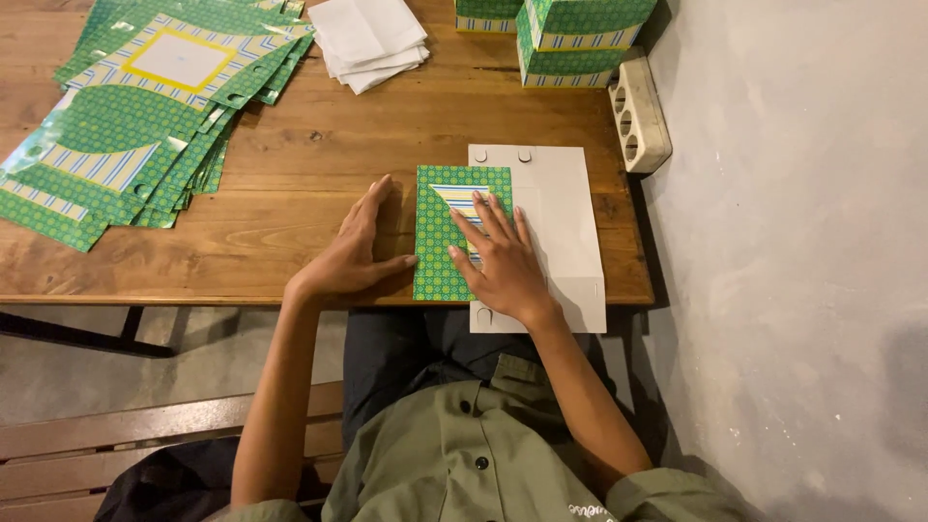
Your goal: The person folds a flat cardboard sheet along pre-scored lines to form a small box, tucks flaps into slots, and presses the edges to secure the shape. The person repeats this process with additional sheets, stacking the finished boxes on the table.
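Right hand (503, 266) presses flat, fingers (483, 217) spread, on a green folded flap (440, 242) of a grey card sheet (565, 222) at the table's (309, 164) near edge; left hand (356, 251) rests open beside it, gripping nothing. Green patterned sheets (145, 106) lie stacked at the far left corner.

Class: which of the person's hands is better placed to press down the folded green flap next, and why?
Probably the right hand: it lies flat on the green flap of the card sheet. The left hand rests on the table beside the flap's left edge.

Centre frame, a green dotted flap (440, 242) with blue-yellow stripes is lying over pale grey card (565, 222); brown wooden tabletop (319, 164); matching green sheets (145, 106) upper left.
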